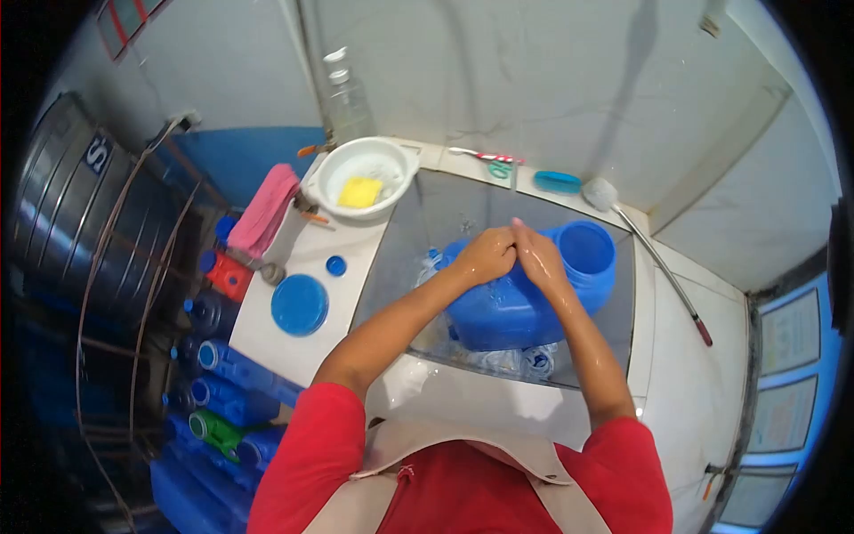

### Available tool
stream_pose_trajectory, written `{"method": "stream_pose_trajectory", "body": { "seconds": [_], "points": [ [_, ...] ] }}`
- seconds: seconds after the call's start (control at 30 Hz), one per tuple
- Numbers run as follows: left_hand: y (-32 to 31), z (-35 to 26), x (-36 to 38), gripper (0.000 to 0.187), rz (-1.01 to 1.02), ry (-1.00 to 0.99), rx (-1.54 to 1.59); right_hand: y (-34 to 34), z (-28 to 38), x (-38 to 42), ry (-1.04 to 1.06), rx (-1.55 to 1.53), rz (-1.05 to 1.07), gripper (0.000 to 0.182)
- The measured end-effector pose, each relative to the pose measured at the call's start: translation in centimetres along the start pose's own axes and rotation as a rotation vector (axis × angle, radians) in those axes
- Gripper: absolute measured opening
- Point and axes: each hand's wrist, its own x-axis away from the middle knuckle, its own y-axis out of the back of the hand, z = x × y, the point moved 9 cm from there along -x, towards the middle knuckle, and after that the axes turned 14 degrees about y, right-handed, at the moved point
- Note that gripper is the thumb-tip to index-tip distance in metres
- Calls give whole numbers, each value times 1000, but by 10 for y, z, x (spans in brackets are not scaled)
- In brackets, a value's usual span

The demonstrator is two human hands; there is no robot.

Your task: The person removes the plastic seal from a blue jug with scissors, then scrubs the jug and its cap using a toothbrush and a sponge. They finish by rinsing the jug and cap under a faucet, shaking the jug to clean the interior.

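A large blue plastic jug (pixel 498 311) lies tilted in the grey sink basin (pixel 400 258), its wide round mouth open at the right. Both my hands are wet and meet just over its upper side. My left hand (pixel 487 256) is closed, with its fingers curled under. Against it presses my right hand (pixel 536 254), its fingers held together and pointing away from me. What they hold, if anything, is hidden. Clear crumpled plastic with blue print (pixel 536 360) shows in the basin below the jug.
On the left counter are a white basin (pixel 322 185) with a yellow sponge (pixel 359 191), a blue lid (pixel 300 304), a small blue cap (pixel 335 265) and a pink cloth (pixel 265 209). A toothbrush (pixel 485 156), blue brush (pixel 557 182) and long-handled brush (pixel 663 262) line the ledge. Several containers (pixel 236 369) stand lower left.
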Motion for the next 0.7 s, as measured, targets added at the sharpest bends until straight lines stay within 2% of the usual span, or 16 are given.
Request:
{"method": "stream_pose_trajectory", "body": {
  "seconds": [0.03, 0.1, 0.17, 0.2, 0.23, 0.27, 0.33, 0.37, 0.47, 0.53, 0.6, 0.63, 0.7],
  "points": [
    [11, 8, 9, 30, -25, 21, -3, 16, 11, 17, -83, 53, -52, 50],
    [53, 19, 39, 29, -218, -36, -88, 22, 8, 40, -157, 345, 5, 48],
    [102, 52, 71, 32, -354, 110, -474, 40, -6, 58, -152, 358, -88, 43],
    [128, 72, 86, 31, -308, 295, -613, 46, -14, 66, -153, 354, -85, 43],
    [149, 103, 108, 33, -308, 491, -896, 54, -20, 74, -137, 353, -100, 40],
    [165, 130, 125, 32, -163, 696, -998, 59, -22, 80, -124, 354, -120, 36],
    [180, 169, 162, 27, -135, 835, -1021, 63, -27, 91, -128, 358, -141, 34],
    [183, 171, 163, 27, -128, 815, -1023, 65, -30, 96, -122, 363, -154, 32],
    [168, 175, 145, 33, -57, 813, -894, 66, -24, 106, -101, 363, -237, 29],
    [137, 116, 99, 29, -227, 530, -677, 63, -18, 108, -99, 358, -248, 28],
    [82, 119, 49, 33, -8, 636, -58, 58, -14, 107, -74, 346, -245, 26],
    [52, 127, 23, 35, 47, 687, 108, 57, -13, 106, -77, 353, -252, 26],
    [-15, 147, -14, 27, 209, 955, 636, 54, -9, 104, -50, 342, -237, 25]
  ]
}}
